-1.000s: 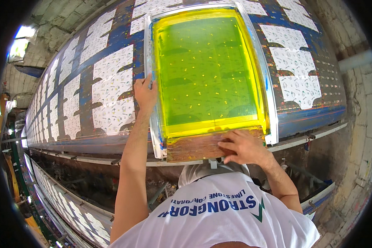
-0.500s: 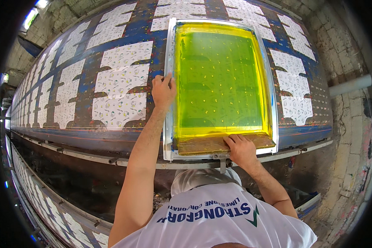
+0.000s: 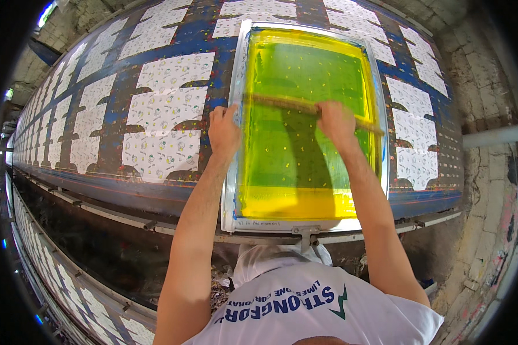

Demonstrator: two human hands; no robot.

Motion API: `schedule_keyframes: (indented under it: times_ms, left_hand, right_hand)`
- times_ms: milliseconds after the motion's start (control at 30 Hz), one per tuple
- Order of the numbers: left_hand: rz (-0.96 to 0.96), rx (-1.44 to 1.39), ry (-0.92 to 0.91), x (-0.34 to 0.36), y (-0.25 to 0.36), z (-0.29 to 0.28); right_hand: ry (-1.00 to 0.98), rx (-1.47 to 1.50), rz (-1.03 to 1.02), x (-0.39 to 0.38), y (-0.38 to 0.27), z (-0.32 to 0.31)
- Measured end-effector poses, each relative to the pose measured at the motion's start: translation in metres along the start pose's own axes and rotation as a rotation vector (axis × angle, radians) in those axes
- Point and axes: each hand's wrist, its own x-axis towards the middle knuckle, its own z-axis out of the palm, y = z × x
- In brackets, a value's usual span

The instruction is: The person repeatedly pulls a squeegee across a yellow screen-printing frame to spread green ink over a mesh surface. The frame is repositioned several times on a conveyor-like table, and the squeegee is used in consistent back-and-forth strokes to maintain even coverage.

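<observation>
A screen-printing frame [image 3: 228, 201] with a yellow-green mesh [image 3: 270, 172] lies flat on the long printing table. My left hand [image 3: 224, 135] holds the frame's left side rail, its fingers curled against the edge. In my right hand [image 3: 336, 122] is a wooden squeegee [image 3: 279, 103], gripped near its middle. The squeegee spans the mesh from side to side, slightly blurred, a little above the frame's mid-height in view. Its lower edge is hard to make out. A dark arm shadow falls over the mesh, through which small yellow marks show.
Printed white fabric pieces [image 3: 161, 135] lie in rows on the dark table [image 3: 112, 138], left, right and beyond the frame. A metal rail [image 3: 408, 227] with a bracket [image 3: 306, 231] runs along the near edge. A pipe [image 3: 492, 137] juts from the stone wall at right.
My right hand has pushed the squeegee from the near end of the frame to beyond the mesh's middle. My left hand stays at the left rail.
</observation>
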Motion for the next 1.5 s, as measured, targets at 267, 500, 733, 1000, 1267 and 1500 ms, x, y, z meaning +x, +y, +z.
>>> schedule_keyframes:
  times_ms: [267, 500, 733, 1000, 1267, 1500]
  left_hand:
    - [-0.019, 0.041, 0.005, 0.001, 0.006, 0.000]
    - [0.014, 0.100, 0.002, 0.000, 0.003, 0.001]
    - [0.050, 0.146, 0.088, 0.000, 0.008, 0.000]
    - [0.003, 0.116, 0.048, 0.000, 0.013, -0.001]
    - [0.026, 0.100, 0.028, 0.001, 0.009, -0.003]
    - [0.035, 0.025, 0.026, 0.000, 0.005, -0.002]
  right_hand:
    - [0.018, 0.050, -0.040, 0.195, 0.053, 0.007]
    - [0.019, 0.050, -0.110, 0.203, 0.063, 0.018]
    - [-0.078, 0.096, -0.136, 0.227, 0.079, 0.002]
    - [-0.116, 0.011, -0.091, 0.282, 0.084, 0.000]
    - [-0.217, 0.016, -0.117, 0.222, 0.072, 0.002]
    - [-0.206, 0.033, -0.170, 0.049, 0.030, -0.016]
